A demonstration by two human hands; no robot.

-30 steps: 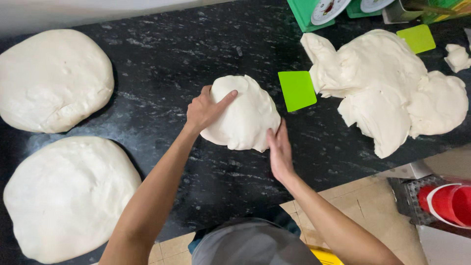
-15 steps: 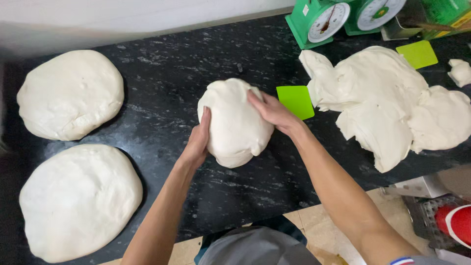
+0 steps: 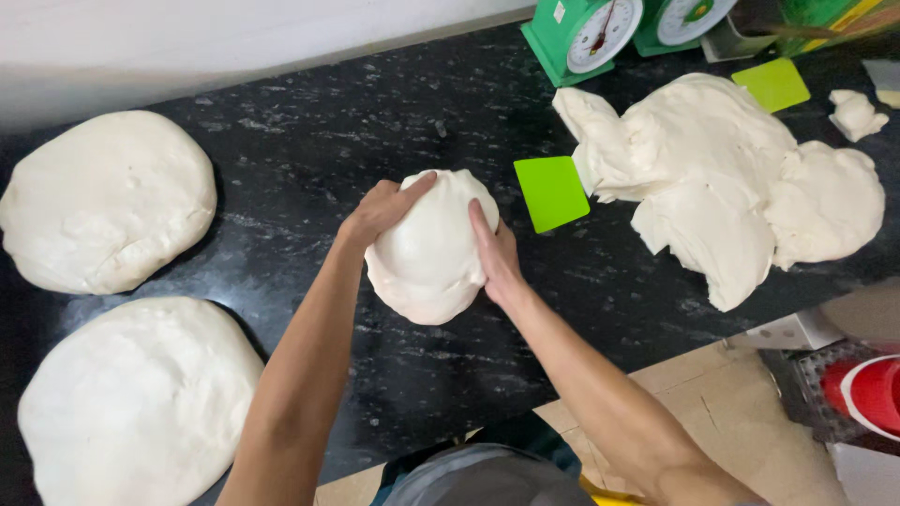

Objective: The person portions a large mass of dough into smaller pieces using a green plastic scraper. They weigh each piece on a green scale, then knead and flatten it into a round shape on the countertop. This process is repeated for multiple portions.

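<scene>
Smooth, rounded dough ball (image 3: 431, 251) on speckled black tabletop (image 3: 309, 159), just left of flat green scraper (image 3: 551, 193). Left hand (image 3: 382, 208) cups its top-left, fingers curled; right hand (image 3: 495, 253) pressed flat on its right side. Underside hidden.

Soft, matt dough ball (image 3: 431, 253) between the hands, its skin smooth with a faint sheen and a few folds at the top. Under it the countertop (image 3: 309, 159) is polished black stone, speckled and glossy. Just right of the grip, a flat scraper (image 3: 551, 193) of smooth green plastic. Further right, the big dough mass (image 3: 722, 169) looks rougher, torn and lumpy.
</scene>
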